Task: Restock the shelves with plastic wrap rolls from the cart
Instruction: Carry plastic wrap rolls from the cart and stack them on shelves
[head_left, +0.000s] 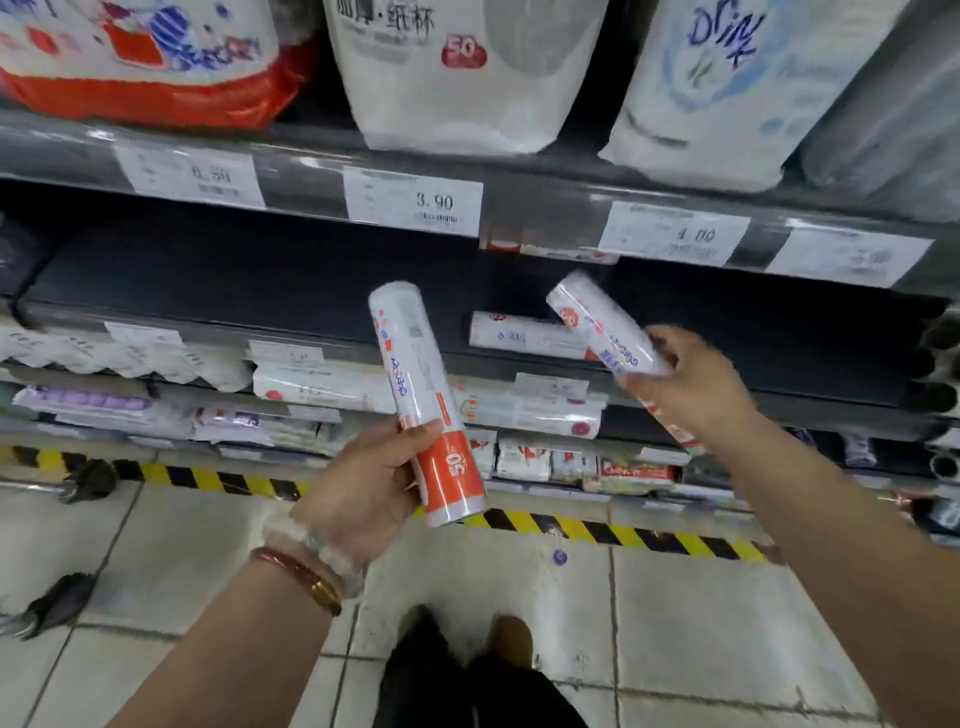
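Our right hand has its fingers curled round the lower part of a white plastic-wrapped cylindrical roll with red and blue print, thumb underneath, and the roll's free end tilts up and to the left toward the dark, mostly bare middle shelf. Our left hand grips a second white roll with an orange band at its foot; the fingers wrap round it just above that band, and it stands nearly upright, leaning a little to the left, held out in front of the shelving and touching nothing else. Just behind the right-hand roll, one white roll of the same kind already lies on its side on the middle shelf, near the front lip. We judge that we are in the placing step: both hands are loaded and the right one is closest to the shelf. The next move calls for bringing the right-hand roll level and laying it beside or against the one lying there, then opening the fingers; the left roll waits its turn. Below, the lower shelves hold flat white packs, and the upper shelf's grey front rail carries white price tags. The cart we cannot see.
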